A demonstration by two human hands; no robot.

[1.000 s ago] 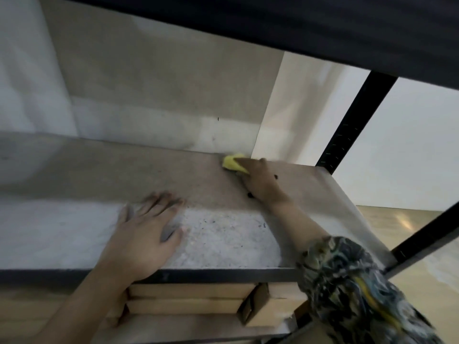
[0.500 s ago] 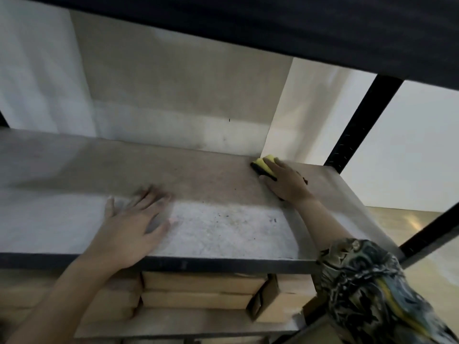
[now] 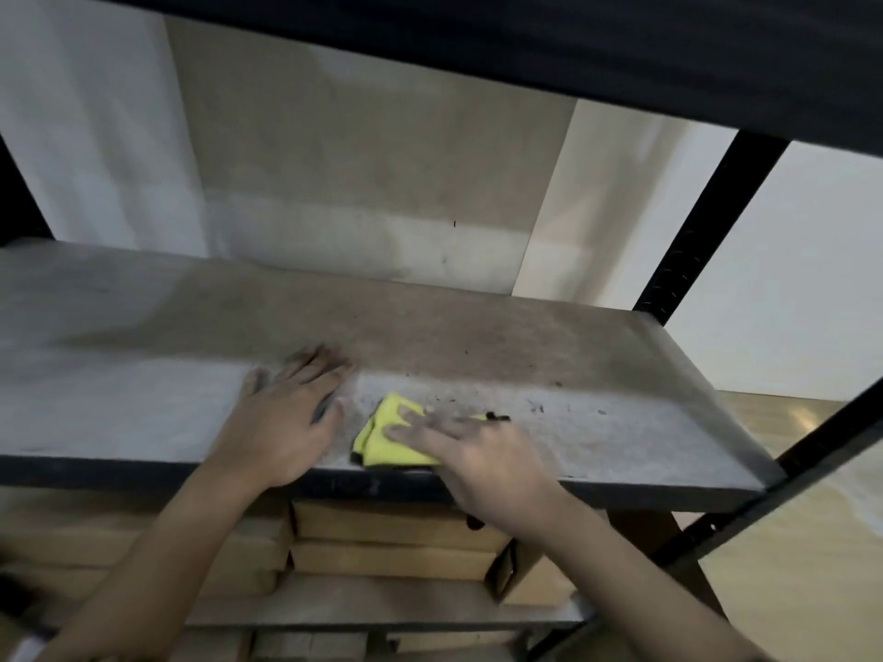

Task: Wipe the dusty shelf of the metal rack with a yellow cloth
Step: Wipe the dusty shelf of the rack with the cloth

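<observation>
A grey, dusty shelf (image 3: pixel 597 375) of a black metal rack spans the view. A folded yellow cloth (image 3: pixel 384 434) lies near the shelf's front edge, at the middle. My right hand (image 3: pixel 482 463) presses flat on the cloth's right part, fingers spread over it. Just left of the cloth, my left hand (image 3: pixel 282 422) rests flat on the shelf with its fingers apart and nothing in it. Dark specks of dirt lie on the shelf right of the cloth.
A black upright post (image 3: pixel 707 226) stands at the shelf's back right corner. Another dark shelf (image 3: pixel 525 40) hangs overhead. Cardboard boxes (image 3: pixel 392 542) are stacked on the lower shelf. A pale wall is behind, and wooden floor (image 3: pixel 812 542) shows at right.
My right hand has dragged the yellow cloth from the back right of the shelf to its front edge. My left hand has stayed flat on the shelf.
</observation>
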